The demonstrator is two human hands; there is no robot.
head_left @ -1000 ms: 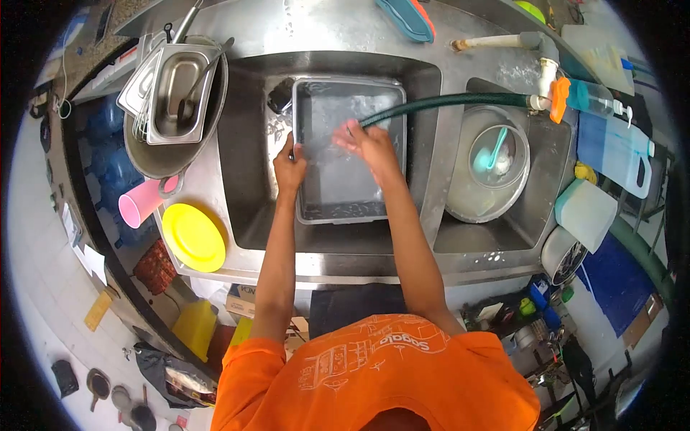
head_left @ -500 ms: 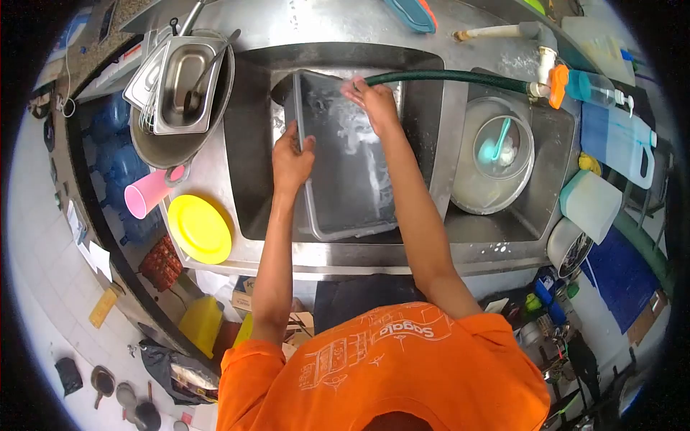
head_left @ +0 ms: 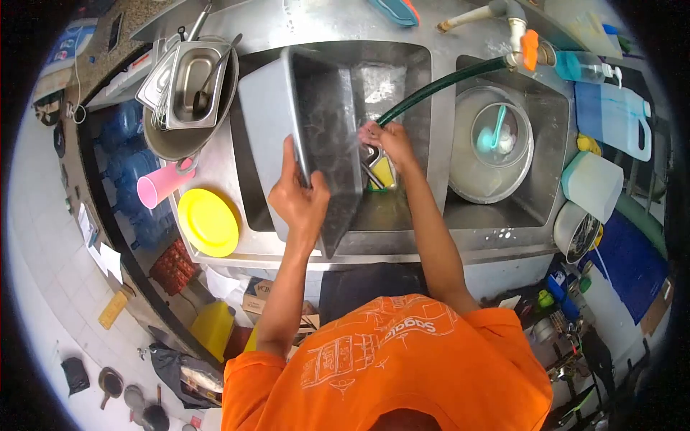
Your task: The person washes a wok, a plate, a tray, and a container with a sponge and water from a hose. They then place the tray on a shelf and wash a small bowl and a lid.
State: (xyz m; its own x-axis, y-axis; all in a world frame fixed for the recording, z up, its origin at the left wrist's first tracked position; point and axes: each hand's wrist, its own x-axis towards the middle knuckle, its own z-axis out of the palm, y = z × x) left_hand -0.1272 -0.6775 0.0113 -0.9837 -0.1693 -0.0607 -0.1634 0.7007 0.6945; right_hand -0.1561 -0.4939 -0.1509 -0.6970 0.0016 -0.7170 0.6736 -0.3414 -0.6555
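A grey plastic tub (head_left: 266, 122) is tilted steeply on its side in the large sink basin (head_left: 417, 223), its opening turned to the right. My left hand (head_left: 298, 197) grips the tub's upper rim, thumb on one side and fingers on the other. In my right hand (head_left: 392, 144) is the end of a green hose (head_left: 453, 86), pointed toward the tub's inside. Beneath that hand, on the basin floor, lie a yellow sponge (head_left: 383, 174) and a metal utensil partly hidden by the tub and hand.
On the left ledge sit a large pan with stacked metal trays (head_left: 194, 86), a pink cup (head_left: 162, 185) and a yellow plate (head_left: 208, 223). A round basin (head_left: 489, 183) of cloudy water holding a bowl fills the right sink. Bottles and jugs (head_left: 614, 126) line the right edge.
The tub has been tipped up onto its side toward the left, uncovering the sponge on the sink floor. My right hand has moved down and slightly right with the hose.
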